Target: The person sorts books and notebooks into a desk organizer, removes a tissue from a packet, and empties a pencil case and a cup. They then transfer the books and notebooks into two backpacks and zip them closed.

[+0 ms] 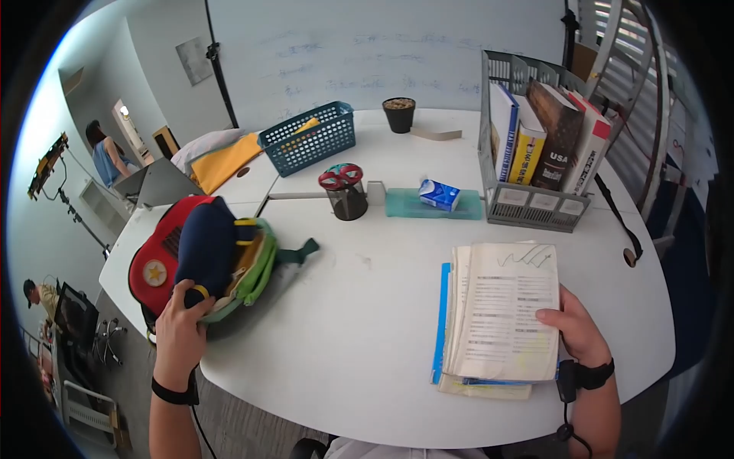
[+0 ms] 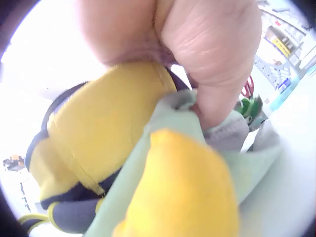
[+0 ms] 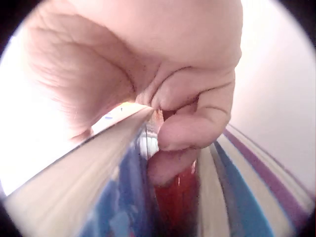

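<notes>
My left hand (image 1: 180, 329) grips the near edge of an open school bag at the left, red (image 1: 164, 260) with a navy flap (image 1: 206, 245) and a green side (image 1: 260, 268). In the left wrist view the thumb and fingers pinch pale green cloth (image 2: 168, 118) beside a yellow panel (image 2: 108, 118). At the right, my right hand (image 1: 582, 329) holds the right edge of a stack of worn books (image 1: 505, 314), thumb on the top page. The right wrist view shows its fingers (image 3: 182, 133) curled between the upper books (image 3: 118, 187) and the lower ones (image 3: 252, 192).
Across the back stand a blue basket (image 1: 310, 141), a plant pot (image 1: 399, 116), a mesh cup (image 1: 349, 200) with red-handled scissors, a blue packet (image 1: 439, 195) on a teal tray (image 1: 397, 203), and a grey rack (image 1: 535, 216) of books. A laptop (image 1: 164, 183) sits at the back left.
</notes>
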